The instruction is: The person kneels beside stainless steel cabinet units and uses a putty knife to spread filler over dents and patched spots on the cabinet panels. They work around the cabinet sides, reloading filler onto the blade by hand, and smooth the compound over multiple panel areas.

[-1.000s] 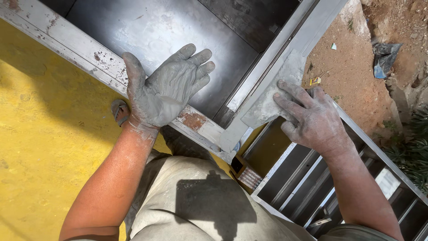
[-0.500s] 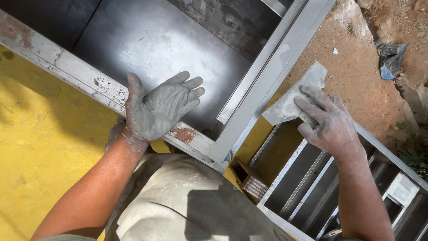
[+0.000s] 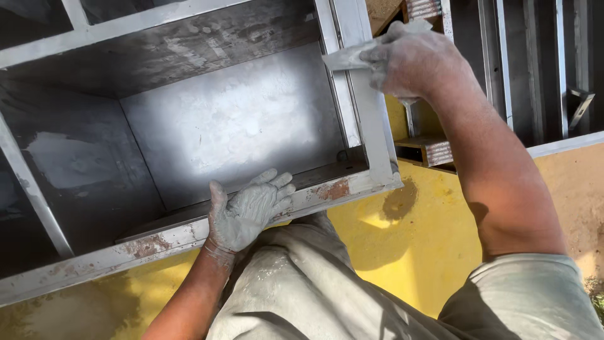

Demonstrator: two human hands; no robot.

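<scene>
A yellow floor, stained and partly in shadow, is seen beneath a grey metal cabinet frame whose open compartment shows a pale, dusty back panel. Rust patches are seen on the frame's lower rail, which runs from about 8 o'clock toward 3 o'clock across the view.

The left hand, coated in grey dust, is laid flat on this lower rail just below the centre of the view, its fingers spread and pointing toward 1 o'clock; nothing is gripped by it.

The right hand, at about 1 o'clock, is closed on a piece of grey abrasive sheet, which is pressed by the fingers against the frame's upright post. The sheet juts out from the hand toward 9 o'clock and touches the post near its top.

More metal frames are seen at 2 o'clock, and a small ridged block lies just beside the post's foot. Dusty grey trousers fill the 6 o'clock area.
</scene>
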